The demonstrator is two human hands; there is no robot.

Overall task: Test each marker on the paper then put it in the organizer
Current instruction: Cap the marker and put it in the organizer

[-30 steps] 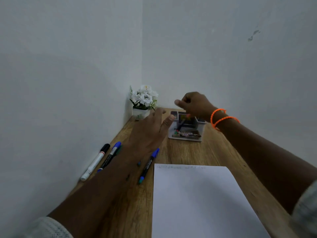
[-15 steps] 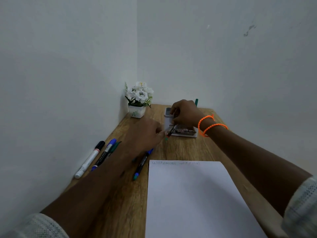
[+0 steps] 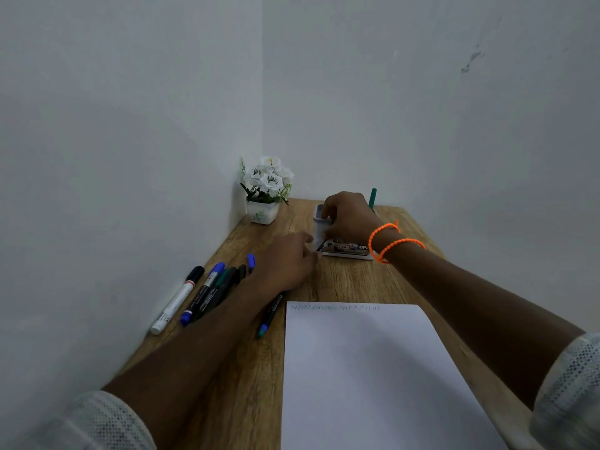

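1. Head view: we judge the step in hand to be stowing a tested green marker (image 3: 372, 198). It stands nearly upright in the organizer (image 3: 344, 250), tip down, just behind our right hand (image 3: 349, 216), whose grip curls over the organizer; whether it pinches anything we cannot tell.
2. Our left hand (image 3: 285, 264) rests relaxed on the worktop (image 3: 357, 280), grasping nothing. Next it should pick a marker from the cluster (image 3: 207, 292) beside it, each lying long axis toward the far corner, and test it on the paper (image 3: 367, 378).
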